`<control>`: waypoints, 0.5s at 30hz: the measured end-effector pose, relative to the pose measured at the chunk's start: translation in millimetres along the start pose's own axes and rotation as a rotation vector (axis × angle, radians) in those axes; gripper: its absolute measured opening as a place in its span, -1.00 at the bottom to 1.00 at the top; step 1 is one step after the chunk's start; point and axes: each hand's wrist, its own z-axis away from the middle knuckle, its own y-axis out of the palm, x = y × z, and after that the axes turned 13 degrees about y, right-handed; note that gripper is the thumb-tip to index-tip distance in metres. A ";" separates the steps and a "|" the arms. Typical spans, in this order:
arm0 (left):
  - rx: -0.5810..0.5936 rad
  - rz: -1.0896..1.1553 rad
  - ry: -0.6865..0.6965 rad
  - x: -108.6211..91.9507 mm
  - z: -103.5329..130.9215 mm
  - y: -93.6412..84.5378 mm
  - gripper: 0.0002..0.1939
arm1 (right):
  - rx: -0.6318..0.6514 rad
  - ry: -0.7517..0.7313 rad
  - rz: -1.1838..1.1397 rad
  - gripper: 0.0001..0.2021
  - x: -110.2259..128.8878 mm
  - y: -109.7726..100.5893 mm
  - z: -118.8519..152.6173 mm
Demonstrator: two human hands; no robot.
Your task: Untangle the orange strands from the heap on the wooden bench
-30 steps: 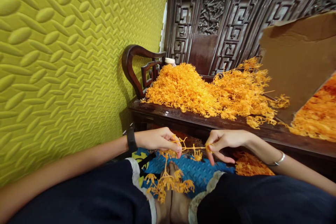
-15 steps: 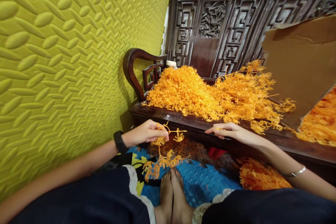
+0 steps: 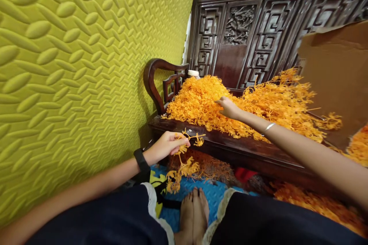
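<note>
Pinched between the fingers of my left hand [image 3: 169, 146] is a branching orange sprig [image 3: 185, 168], which hangs down in front of the bench edge. My right hand [image 3: 228, 108] reaches over the left part of a large orange heap [image 3: 198, 95] on the dark wooden bench [image 3: 230, 143]. Its fingers are bent together at the heap's surface, and what they hold, if anything, is too small to make out. Longer orange sprigs [image 3: 284, 103] lie to the right of that hand.
A curved wooden armrest [image 3: 151, 80] and a white-lidded jar [image 3: 193, 74] stand at the bench's left end. Brown cardboard [image 3: 336, 65] leans at the right. More orange material [image 3: 316, 203] lies below the bench. A textured yellow mat [image 3: 86, 65] rises on the left.
My right hand has moved up and left from the bench's front edge onto the heap. My left hand still holds its sprig. The whole view has shifted slightly.
</note>
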 end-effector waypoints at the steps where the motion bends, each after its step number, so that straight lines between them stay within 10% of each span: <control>1: -0.019 -0.005 0.007 -0.5 -0.7 -0.1 -0.70 | 0.008 0.012 0.000 -0.48 0.9 0.0 -1.1; 6: -0.099 -0.026 0.026 -5.3 -2.7 -0.2 -0.69 | 0.085 0.022 -0.073 -0.51 21.2 -15.1 16.5; 11: -0.128 -0.013 0.062 -4.1 -3.3 0.8 -0.69 | 0.911 -0.148 -0.699 -0.53 62.1 -25.0 65.6; 15: -0.105 -0.028 0.095 -4.7 -4.2 3.4 -0.69 | 0.959 -0.029 -1.096 -0.47 87.4 -12.1 98.6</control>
